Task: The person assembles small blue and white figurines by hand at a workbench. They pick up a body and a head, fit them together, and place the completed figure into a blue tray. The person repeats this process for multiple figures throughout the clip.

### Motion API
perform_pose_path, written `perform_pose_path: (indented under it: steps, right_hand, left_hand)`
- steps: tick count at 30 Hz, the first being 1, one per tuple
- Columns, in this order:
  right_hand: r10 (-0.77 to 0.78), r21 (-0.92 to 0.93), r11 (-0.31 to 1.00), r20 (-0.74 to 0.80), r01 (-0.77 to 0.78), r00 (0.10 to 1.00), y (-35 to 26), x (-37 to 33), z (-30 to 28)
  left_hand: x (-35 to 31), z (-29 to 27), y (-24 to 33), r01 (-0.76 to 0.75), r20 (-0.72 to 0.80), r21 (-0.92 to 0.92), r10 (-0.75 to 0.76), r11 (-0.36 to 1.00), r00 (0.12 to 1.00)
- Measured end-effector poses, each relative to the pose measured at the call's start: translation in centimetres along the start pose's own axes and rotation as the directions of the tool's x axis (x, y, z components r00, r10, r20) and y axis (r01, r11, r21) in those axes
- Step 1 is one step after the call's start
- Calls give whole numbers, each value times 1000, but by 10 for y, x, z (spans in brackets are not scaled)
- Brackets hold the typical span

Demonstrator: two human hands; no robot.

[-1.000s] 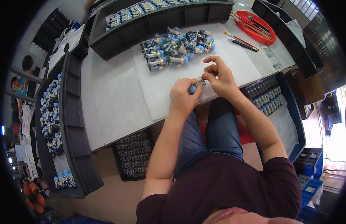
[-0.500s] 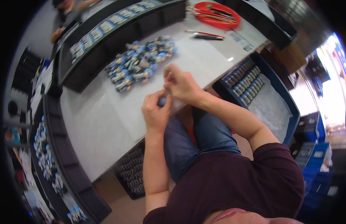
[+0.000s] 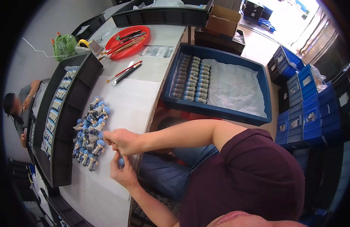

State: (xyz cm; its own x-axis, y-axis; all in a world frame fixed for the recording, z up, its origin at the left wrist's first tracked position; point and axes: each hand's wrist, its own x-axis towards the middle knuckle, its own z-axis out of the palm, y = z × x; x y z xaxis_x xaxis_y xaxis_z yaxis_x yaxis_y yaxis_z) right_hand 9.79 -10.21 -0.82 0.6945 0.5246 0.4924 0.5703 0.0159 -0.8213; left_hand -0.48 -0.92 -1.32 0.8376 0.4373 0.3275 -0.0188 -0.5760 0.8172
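Note:
My left hand (image 3: 123, 174) is closed around a small figurine (image 3: 121, 162), of which only the round blue head shows between thumb and fingers. Just above it, my right hand (image 3: 124, 142) is bent with the fingers pressed together; whatever they hold is hidden. Both hands meet at the front edge of the white table. A pile of small blue-haired figurines (image 3: 90, 132) in white and grey clothes lies beside my right fingertips.
A long black bin (image 3: 63, 128) holds rows of figurines behind the pile. Brushes and pens lie in and near a red tray (image 3: 143, 39). To the right, a blue crate (image 3: 220, 113) holds figurine rows on plastic sheeting. A person (image 3: 25, 102) sits across the table.
The view has swung to the right, bringing the blue crate and red tray further into the picture. My hands stay close together, the left still around the figurine.

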Motion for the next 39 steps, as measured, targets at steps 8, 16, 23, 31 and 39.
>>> perform_pose_path:
  steps: [8,16,23,31,39]
  right_hand:
    - [103,30,994,63,-105,993,-15,-2,-11]
    - [88,-16,996,52,-88,995,-15,0,-15]
    - [118,-80,990,12,-117,993,-6,1,-5]
    - [157,-48,987,35,-155,987,-15,-2,-6]
    - [145,-79,987,34,-142,989,-8,-2,-9]
  left_hand:
    - [-1,3,-1,-16,-49,-33,14,999,999]
    - [3,5,1,-79,-80,-38,75,996,994]
    - [5,1,-4,-156,-99,22,158,987,983]
    - [0,-6,-2,-159,-142,-11,156,987,977]
    - [3,0,-5,-152,-132,-40,145,988,980]
